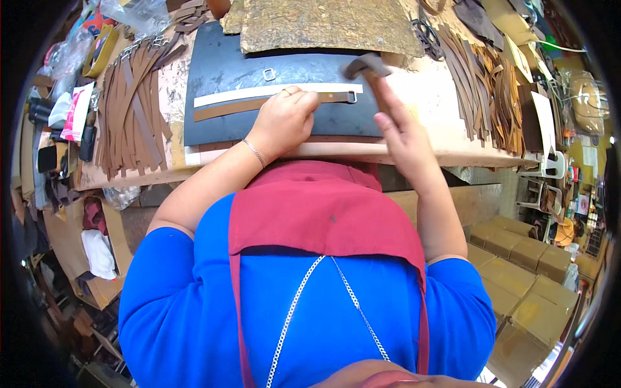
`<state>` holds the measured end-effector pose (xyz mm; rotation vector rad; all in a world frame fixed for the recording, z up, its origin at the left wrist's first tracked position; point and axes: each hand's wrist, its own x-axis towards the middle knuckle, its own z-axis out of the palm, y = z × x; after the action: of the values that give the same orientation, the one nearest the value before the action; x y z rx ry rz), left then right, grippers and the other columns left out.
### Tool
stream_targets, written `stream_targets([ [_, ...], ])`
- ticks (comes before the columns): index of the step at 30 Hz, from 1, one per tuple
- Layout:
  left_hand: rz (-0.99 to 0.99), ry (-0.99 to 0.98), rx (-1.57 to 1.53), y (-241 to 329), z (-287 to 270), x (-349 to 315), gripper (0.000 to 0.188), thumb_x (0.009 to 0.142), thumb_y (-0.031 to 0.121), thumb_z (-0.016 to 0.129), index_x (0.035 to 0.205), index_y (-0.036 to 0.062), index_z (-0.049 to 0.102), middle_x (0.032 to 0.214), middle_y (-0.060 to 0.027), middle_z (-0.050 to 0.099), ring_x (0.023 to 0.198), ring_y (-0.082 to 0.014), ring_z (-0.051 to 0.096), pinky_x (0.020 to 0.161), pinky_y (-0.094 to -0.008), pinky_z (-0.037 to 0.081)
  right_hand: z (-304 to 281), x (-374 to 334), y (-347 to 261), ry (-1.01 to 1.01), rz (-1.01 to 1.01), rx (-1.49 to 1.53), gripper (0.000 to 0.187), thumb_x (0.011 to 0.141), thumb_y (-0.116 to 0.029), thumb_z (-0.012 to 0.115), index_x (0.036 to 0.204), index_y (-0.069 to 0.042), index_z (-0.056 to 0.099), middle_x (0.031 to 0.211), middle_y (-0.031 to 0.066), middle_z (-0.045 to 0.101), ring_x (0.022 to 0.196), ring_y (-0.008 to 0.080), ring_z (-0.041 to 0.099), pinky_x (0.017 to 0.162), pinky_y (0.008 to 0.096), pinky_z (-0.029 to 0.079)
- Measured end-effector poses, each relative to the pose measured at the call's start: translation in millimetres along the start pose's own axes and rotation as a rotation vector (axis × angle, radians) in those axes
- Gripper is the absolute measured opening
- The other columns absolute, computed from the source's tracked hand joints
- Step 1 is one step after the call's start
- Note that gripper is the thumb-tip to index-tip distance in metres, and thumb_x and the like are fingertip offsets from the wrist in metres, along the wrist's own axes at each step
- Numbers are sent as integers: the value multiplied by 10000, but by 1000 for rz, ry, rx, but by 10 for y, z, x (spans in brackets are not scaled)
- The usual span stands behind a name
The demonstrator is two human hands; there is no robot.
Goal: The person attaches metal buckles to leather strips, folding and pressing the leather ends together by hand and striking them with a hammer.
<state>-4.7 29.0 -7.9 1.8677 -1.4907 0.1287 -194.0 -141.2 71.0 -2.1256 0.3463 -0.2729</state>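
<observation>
A brown leather strap [226, 108] with a dark metal buckle [352, 97] at its right end lies across a black work mat [220, 64]. My left hand [290, 119] is closed over the strap's middle; its fingertips are partly hidden. Just beyond the strap, a long white strip [223, 96] runs alongside, partly under my fingers. My right hand [407, 139] grips a hammer by its wooden handle [377, 92]. The hammer head [366, 64] is raised near the mat's right edge, slightly blurred. A loose silver buckle frame [269, 74] lies on the mat beyond the strips.
Bundles of brown straps lie on the table at left [129, 107] and right [482, 90]. A worn, mottled board [323, 26] covers the mat's far edge. Plastic bags [139, 16] sit at the far left. Cardboard boxes [524, 284] stand on the floor at right.
</observation>
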Motion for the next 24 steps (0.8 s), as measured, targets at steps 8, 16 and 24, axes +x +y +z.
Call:
stream_targets([
  [8,9,-150,248,143,190,279,232,893,324,711,1068,171,704,1025,-65,584,1014,-292,578,874,-439,490,-628,-102,455,362,171,-631,623,999,-156,646,1546,-379,450,1131,165,635,1011,356,642,907,439,513],
  [16,-176,-419,-25,212,-326,382,99,898,213,708,961,139,725,981,-85,727,992,-299,673,908,-450,484,-649,-287,1396,350,216,-989,584,934,-130,686,1460,-349,561,1218,171,584,1081,382,598,962,477,499],
  [24,-659,234,-268,-342,-2243,-10,258,1071,259,587,1171,42,685,879,12,653,685,-61,550,662,-222,476,283,374,788,197,-226,-642,463,925,-270,736,1374,-216,641,1416,145,566,1368,388,465,1126,499,395],
])
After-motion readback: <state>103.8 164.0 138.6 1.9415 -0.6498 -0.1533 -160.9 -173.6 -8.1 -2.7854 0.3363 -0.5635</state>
